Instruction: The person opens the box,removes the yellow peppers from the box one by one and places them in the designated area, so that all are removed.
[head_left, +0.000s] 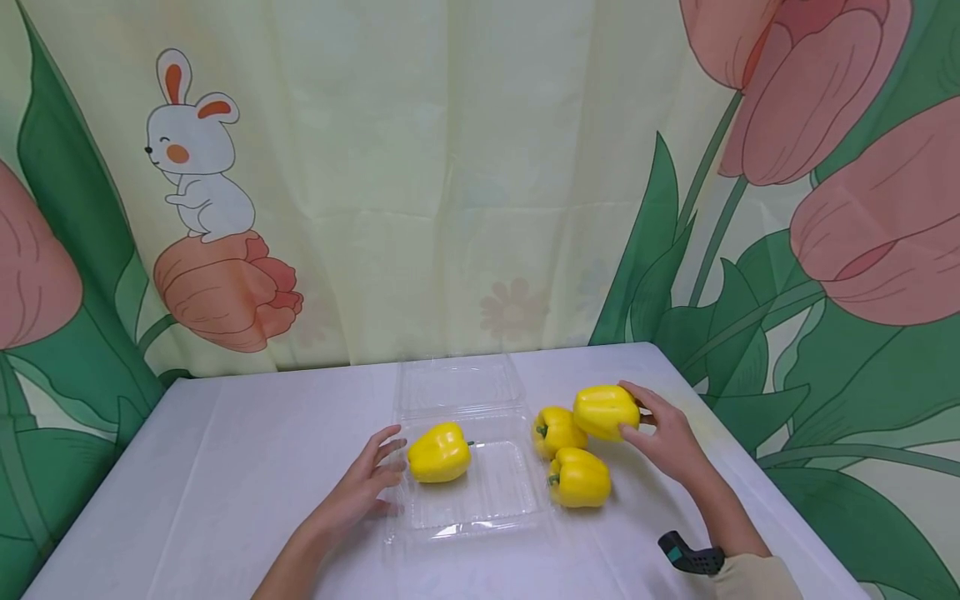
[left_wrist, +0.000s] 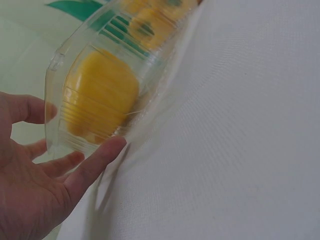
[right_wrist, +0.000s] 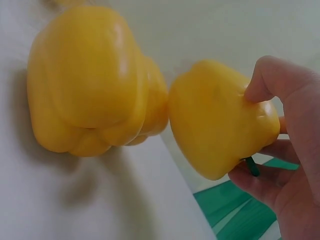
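My right hand (head_left: 663,429) grips a yellow bell pepper (head_left: 604,412) at its stem end, thumb and fingers around it, as the right wrist view shows up close. Two more yellow peppers sit beside it on the table: one (head_left: 559,432) behind and one (head_left: 579,478) in front. A clear plastic clamshell box (head_left: 504,483) lies open at the middle, its lid folded back. Inside its left part rests another yellow pepper (head_left: 440,452). My left hand (head_left: 365,482) is at the box's left side, fingers spread and relaxed, fingertips right at the wall.
A white cloth covers the table (head_left: 225,467). The clear lid (head_left: 459,385) reaches toward the table's back edge. Behind hangs a curtain (head_left: 450,183) printed with a rabbit and tulips. A black strap device (head_left: 690,557) is on my right wrist.
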